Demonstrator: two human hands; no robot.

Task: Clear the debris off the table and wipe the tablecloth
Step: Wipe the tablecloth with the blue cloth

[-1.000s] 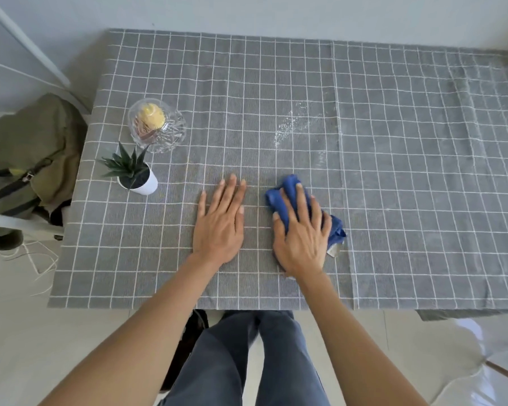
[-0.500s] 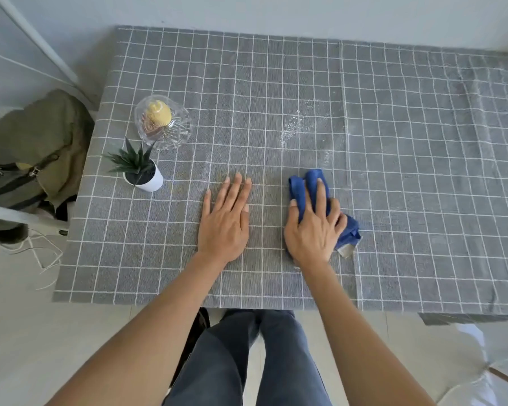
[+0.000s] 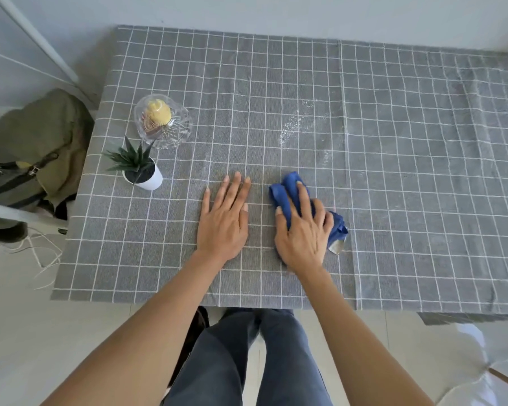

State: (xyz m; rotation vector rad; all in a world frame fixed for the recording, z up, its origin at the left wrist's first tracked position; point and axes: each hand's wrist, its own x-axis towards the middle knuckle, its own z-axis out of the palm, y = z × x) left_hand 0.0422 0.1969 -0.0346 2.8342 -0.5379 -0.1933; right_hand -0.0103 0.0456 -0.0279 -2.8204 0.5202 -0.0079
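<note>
A grey checked tablecloth [image 3: 423,177] covers the table. White powdery debris [image 3: 293,128] lies scattered on it near the middle, with fainter specks [image 3: 326,156] just to the right. My right hand [image 3: 302,232] lies on a bunched blue cloth [image 3: 289,189] below the powder. Its index finger stretches over the cloth and its other fingers curl round it. The cloth's tail with a grey tag [image 3: 338,246] sticks out on the right. My left hand [image 3: 225,218] rests flat on the tablecloth beside it, fingers straight.
A small potted succulent in a white pot [image 3: 141,171] and a glass dish holding a yellow item [image 3: 162,120] stand at the table's left. An olive backpack [image 3: 33,148] sits on a chair left of the table. The wall runs along the far edge.
My right hand slid the blue cloth to the right, away from my left hand, then back to the left beside it. My left hand stayed flat in place.
</note>
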